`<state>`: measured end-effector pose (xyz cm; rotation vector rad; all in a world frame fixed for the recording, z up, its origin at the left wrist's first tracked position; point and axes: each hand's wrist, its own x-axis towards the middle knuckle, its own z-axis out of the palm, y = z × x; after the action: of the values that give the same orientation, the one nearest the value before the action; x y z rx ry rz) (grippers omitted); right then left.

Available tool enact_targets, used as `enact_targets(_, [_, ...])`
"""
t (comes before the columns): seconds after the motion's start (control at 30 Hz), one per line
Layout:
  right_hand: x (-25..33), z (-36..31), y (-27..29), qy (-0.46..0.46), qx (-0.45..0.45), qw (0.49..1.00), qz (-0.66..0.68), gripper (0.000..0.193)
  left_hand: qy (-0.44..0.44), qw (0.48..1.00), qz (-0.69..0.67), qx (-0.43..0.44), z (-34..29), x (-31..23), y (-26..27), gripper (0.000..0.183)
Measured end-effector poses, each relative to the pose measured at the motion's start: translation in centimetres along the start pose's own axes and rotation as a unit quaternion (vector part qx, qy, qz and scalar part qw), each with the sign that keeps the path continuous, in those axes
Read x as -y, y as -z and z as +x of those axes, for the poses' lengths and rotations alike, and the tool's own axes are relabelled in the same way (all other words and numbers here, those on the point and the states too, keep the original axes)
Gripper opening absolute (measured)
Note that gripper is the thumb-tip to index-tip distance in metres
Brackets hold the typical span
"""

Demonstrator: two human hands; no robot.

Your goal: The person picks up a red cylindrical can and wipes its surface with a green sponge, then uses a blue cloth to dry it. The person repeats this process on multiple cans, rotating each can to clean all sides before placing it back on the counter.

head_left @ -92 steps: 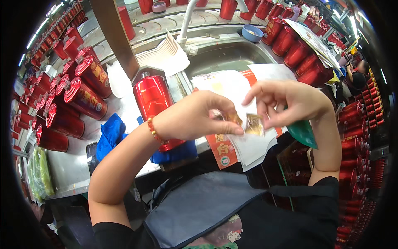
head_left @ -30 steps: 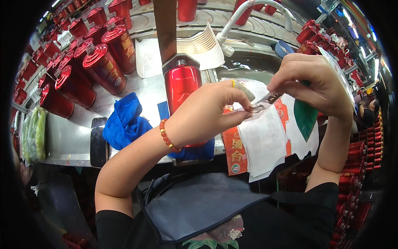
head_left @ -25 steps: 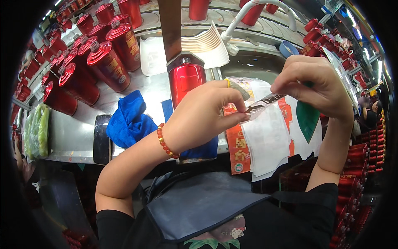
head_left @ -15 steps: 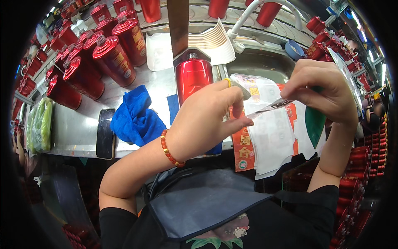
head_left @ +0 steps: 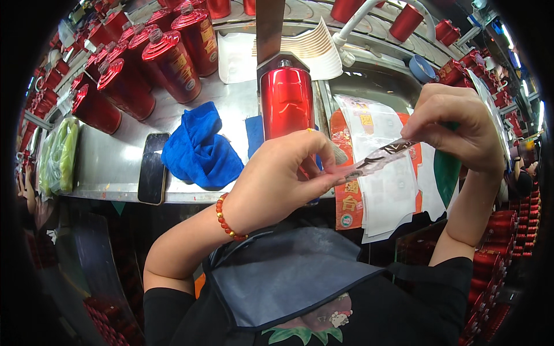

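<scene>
A clear film strip with dark lettering is stretched between my two hands. Its left end is pinched by thumb and fingers of my left hand, which wears a red bead bracelet. My right hand grips the other end, higher up. Under the strip lie white and red printed sheets. Beyond my left hand a glossy red bottle stands against a dark holder. From behind my right hand hangs a smooth green piece, its kind unclear. Something greyish shows behind my left fingers, partly hidden.
Several red bottles crowd the left of the metal table. Nearer are a blue cloth, a phone and a green bagged bundle. Curved white sheets, a white pipe and a blue bowl are farther back.
The strip has turned so its lettered face shows more, and both hands have shifted slightly right in the picture. The whole scene has also shifted right and a little up.
</scene>
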<state>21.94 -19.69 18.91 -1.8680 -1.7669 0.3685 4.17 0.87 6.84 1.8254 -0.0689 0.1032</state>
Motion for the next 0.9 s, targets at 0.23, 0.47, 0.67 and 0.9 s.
enact_targets(0.23, [0.3,0.1,-0.3,0.018,-0.001,1.0,-0.009,0.011,-0.005,0.999,-0.014,-0.05,-0.9,0.7,-0.9,0.022])
enact_targets(0.47, [0.9,0.2,-0.3,0.017,0.02,1.0,-0.009,0.011,-0.051,0.998,-0.018,-0.024,-2.4,0.7,-1.1,0.028])
enact_targets(0.67, [1.6,1.1,0.0,0.039,0.045,0.998,-0.03,0.01,0.002,0.997,-0.033,-0.074,-4.1,0.9,-1.1,0.017])
enact_targets(0.9, [-1.7,5.3,-1.6,0.039,0.037,0.998,-0.016,0.009,-0.073,0.954,0.171,-0.238,-3.2,4.4,-0.5,0.018])
